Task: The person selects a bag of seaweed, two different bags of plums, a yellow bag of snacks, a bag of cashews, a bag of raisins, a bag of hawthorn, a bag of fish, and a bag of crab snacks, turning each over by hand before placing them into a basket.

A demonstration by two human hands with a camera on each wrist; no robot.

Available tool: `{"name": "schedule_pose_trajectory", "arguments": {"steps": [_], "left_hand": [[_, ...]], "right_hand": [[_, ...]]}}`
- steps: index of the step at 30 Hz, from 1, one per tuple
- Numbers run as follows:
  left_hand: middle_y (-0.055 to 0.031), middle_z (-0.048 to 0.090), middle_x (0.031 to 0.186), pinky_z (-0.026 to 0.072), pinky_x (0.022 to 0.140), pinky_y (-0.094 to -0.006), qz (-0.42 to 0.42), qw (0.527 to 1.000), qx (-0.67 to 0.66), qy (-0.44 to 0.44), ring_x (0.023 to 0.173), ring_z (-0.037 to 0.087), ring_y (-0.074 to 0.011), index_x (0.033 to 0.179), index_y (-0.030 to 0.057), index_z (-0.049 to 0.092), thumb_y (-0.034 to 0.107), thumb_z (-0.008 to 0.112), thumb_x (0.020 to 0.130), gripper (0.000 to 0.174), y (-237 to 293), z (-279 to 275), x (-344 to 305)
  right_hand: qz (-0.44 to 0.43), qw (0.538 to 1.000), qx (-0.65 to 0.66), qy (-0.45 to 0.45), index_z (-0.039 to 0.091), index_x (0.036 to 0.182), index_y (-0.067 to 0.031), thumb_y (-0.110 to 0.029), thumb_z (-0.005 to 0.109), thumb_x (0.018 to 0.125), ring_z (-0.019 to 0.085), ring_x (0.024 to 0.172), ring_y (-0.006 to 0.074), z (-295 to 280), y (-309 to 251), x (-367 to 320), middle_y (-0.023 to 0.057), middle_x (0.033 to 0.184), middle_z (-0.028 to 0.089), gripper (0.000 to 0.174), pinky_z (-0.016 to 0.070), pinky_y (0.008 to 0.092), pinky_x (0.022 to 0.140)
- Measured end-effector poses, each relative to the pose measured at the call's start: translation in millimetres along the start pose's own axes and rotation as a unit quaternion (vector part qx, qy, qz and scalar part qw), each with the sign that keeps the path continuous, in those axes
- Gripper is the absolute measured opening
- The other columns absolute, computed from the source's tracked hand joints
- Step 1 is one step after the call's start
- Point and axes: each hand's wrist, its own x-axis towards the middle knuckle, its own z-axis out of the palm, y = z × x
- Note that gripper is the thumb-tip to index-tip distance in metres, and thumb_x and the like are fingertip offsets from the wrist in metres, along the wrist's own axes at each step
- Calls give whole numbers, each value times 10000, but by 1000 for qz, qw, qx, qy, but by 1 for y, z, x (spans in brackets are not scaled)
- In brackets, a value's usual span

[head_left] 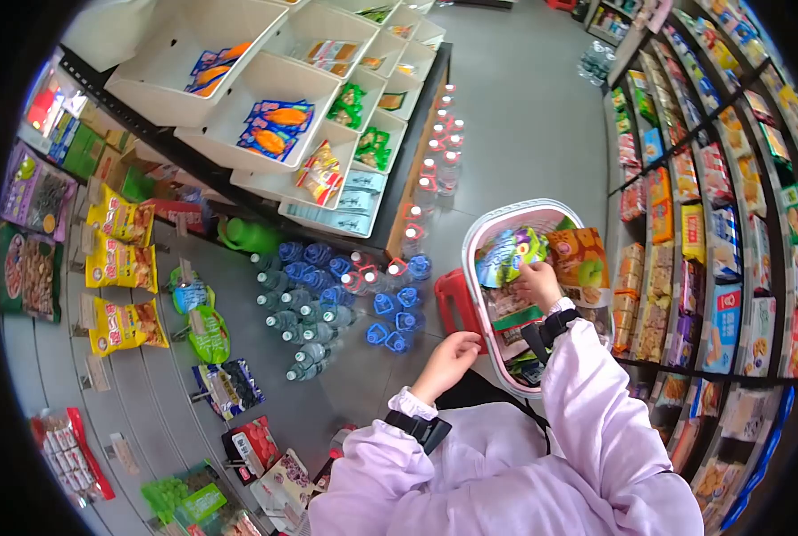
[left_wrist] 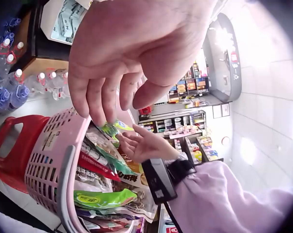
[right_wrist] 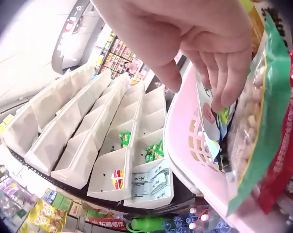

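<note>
A pink plastic basket filled with snack bags stands in front of the person. My right hand reaches into it, fingertips against a blue-and-green snack bag. In the right wrist view those fingers lie fairly straight along the bag, the thumb apart from them. Beside that bag are a brown pouch and a clear bag of nuts with a green edge. My left hand hovers by the basket's near left side, holding nothing. Its fingers hang loosely bent in the left wrist view.
A red plastic stool is beside the basket. Several bottles stand on the floor to the left, below a stand of white bins. Snack shelves run along the right; hanging packets line the left.
</note>
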Motion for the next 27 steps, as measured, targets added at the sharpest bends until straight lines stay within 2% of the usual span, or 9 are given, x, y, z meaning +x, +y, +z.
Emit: {"name": "schedule_pose_trajectory", "arguments": {"steps": [4,7,8,12,14,16,21,23,27], "left_hand": [[-88,597,919,448,751,-266,-14,1000,-14,21,834,575,-147,1009,-15,534,77,502,827,206,-9,-7,-7],[-92,596,919,448,758,-267,-39,998,-20,40,851,577,-154,1004,-23,537,67,497,827,202,-9,-14,-13],[-93,596,920,448,758,-267,-44,998,-29,46,856,578,-156,1008,-25,536,61,496,825,206,-10,-15,-16],[-112,579,987,455,798,-275,-36,998,-51,5,914,563,-169,1117,-47,475,143,478,868,313,-13,-18,-20],[-131,564,1037,447,821,-284,-61,984,-160,-39,938,560,-183,1145,-47,462,211,477,881,370,8,-16,-22],[-161,534,1110,425,865,-297,-52,956,-281,-68,961,558,-205,1204,-40,420,347,456,888,501,36,-10,-31],[-176,395,1268,296,994,-398,33,804,-591,-65,1183,377,-287,1271,42,296,388,453,873,550,42,-5,-36],[-118,421,1259,276,1014,-404,67,766,-639,-30,1177,387,-271,1237,89,355,360,474,868,473,54,-17,-56],[-55,470,1223,316,988,-400,181,745,-639,55,1138,440,-208,1219,82,384,311,484,872,428,53,-52,-107]], "right_hand": [[-50,998,-26,23,518,802,-25,-160,542,830,581,581,138,0,8,17,30,687,531,140,480,241,491],[-74,996,56,-6,513,834,-43,-113,527,821,564,667,124,-9,1,1,32,763,535,73,488,252,576],[-92,991,94,4,502,782,-41,-101,528,818,521,615,97,-10,-3,-8,14,718,508,75,488,252,541],[-153,977,135,-63,525,919,-24,-111,502,849,552,755,97,-11,-37,-72,17,851,559,114,478,243,680],[-181,966,156,-95,520,1012,-16,-121,495,866,570,857,117,-2,-50,-101,40,959,579,182,471,247,730],[-185,951,195,-151,513,1002,-15,-102,473,872,567,868,124,9,-57,-123,48,969,576,162,466,259,752],[-196,927,218,-234,525,1017,-25,-81,494,859,546,867,94,57,-63,-165,23,968,577,171,449,246,741],[-225,921,162,-275,541,997,-22,-80,511,851,539,854,84,79,-59,-174,16,947,581,160,428,230,735],[-268,896,7,-353,569,976,5,-54,544,821,542,856,94,119,-40,-201,29,943,599,168,417,251,775]]}}
